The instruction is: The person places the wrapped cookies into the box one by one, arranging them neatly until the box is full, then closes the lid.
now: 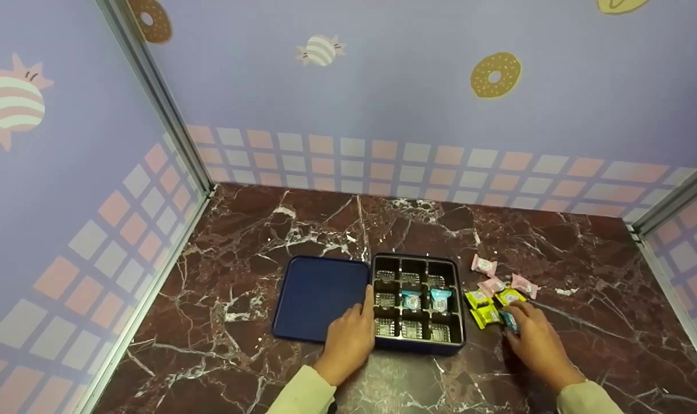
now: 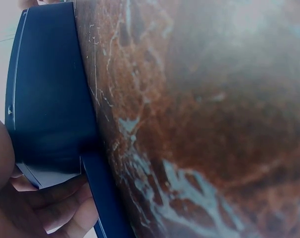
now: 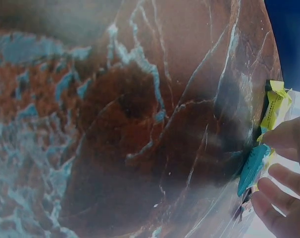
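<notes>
A dark blue box with a black divided insert stands open on the marble surface. Two blue-wrapped candies sit in its middle row, in the centre and right compartments. My left hand holds the box's left side near the front corner, index finger along the edge; the left wrist view has its fingers between box wall and lid. On the right, my right hand pinches a blue-wrapped candy at the near side of a loose candy pile. Yellow candies lie just beside its fingertips.
The flat blue lid lies against the box's left side. Pink candies are scattered at the back of the pile. Patterned panels enclose the marble tabletop at the back and both sides.
</notes>
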{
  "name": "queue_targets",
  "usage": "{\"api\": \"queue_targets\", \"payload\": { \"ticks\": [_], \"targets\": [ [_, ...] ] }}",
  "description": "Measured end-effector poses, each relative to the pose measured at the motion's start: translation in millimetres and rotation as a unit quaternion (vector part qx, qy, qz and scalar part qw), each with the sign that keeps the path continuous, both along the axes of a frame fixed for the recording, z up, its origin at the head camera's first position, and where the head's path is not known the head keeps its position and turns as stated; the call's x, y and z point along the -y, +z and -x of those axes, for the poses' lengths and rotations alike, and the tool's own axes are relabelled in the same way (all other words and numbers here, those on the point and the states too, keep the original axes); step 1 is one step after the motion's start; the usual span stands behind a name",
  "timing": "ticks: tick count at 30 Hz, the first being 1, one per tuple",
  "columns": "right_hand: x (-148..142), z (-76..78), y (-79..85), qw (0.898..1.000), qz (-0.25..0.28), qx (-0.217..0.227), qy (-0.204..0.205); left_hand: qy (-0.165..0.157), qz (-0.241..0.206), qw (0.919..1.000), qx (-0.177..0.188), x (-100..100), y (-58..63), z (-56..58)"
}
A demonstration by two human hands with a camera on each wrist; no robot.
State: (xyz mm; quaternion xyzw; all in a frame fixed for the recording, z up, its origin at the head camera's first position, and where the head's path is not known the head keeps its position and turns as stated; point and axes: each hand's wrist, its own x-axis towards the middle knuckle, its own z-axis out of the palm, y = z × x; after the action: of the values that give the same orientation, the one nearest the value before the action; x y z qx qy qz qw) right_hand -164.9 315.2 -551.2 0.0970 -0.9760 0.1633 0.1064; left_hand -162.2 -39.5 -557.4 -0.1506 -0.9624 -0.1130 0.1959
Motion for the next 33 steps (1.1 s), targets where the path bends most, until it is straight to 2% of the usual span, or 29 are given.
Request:
{"api": "queue_targets", "payload": {
  "ticks": [4,9,17,21,25,33],
  "targets": [
    [-1.1,-1.8,1.5,1.000,-0.001,0.013,-0.015,-0.002,-0.001,1.0000,0.002,0.5,0.3,0.5],
    [-3.5,-5.5,3.0,0.999,-0.006,0.038,-0.025,-0.003,0.000,0.9999,-0.013,0.3,-1.0,0.6],
    [-7.1,-7.2,5.9,0.996,0.018,0.080,-0.035,0.000,-0.003,1.0000,-0.002,0.2,-0.4,1.4],
    [-8.7,-8.1,5.4,0.996,0.026,0.080,-0.035,-0.002,-0.006,1.0000,-0.007,0.2,-1.0,1.4],
    [-9.3,-8.6,4.1,0.997,0.034,0.061,-0.030,-0.001,-0.007,0.9999,-0.014,0.5,-1.5,0.7],
    [-8.4,-9.0,2.4,0.998,0.019,0.045,-0.029,-0.004,-0.006,1.0000,0.000,0.5,-1.3,-0.1]
  ]
}}
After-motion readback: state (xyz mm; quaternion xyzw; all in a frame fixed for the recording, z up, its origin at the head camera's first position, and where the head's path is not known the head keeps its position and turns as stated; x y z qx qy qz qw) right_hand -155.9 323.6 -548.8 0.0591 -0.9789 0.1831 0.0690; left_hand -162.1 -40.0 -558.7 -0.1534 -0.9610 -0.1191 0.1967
